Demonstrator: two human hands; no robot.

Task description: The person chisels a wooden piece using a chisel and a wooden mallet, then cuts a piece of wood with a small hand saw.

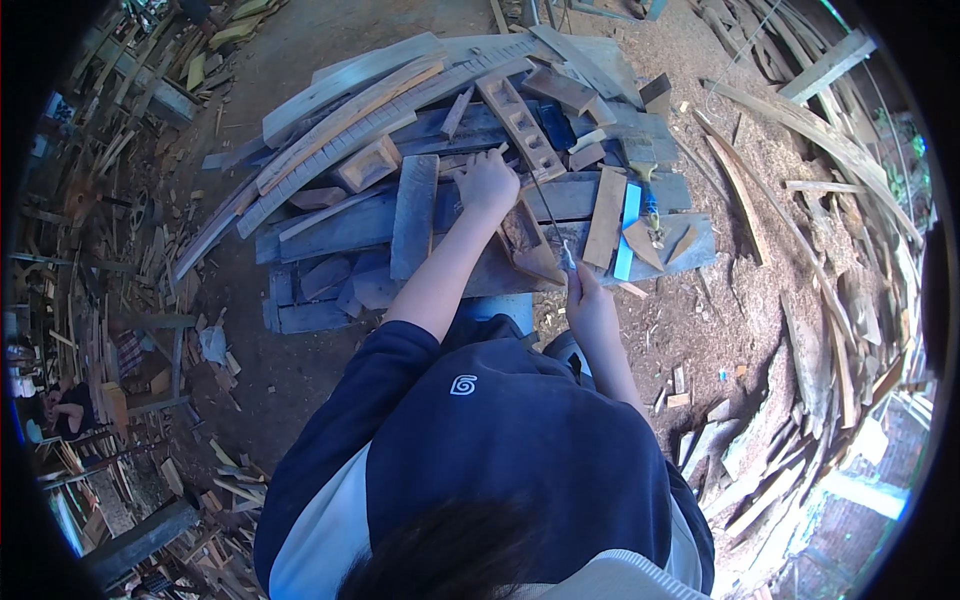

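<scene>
My right hand (590, 300) is closed around the handle end of a thin-shafted hand tool (548, 212). Its dark, narrow shaft slants up and left toward my other hand; I cannot make out its exact kind. Fingers bent together, my left hand (488, 187) rests over the bench beside the shaft's far end, and what it grips is hidden. Below that hand lies a hollowed wooden piece (522, 240), crossed in part by my wrist. Just beyond is a wooden block with several square recesses (521, 128).
The plank bench (570, 200) carries a wide board (413, 215), another hollowed block (369, 165), a blue strip (627, 232), a paintbrush (648, 190) and a dark phone-like slab (556, 126). Long curved slats (350, 120) lie at the far left. Scrap wood (800, 350) piles up at right.
</scene>
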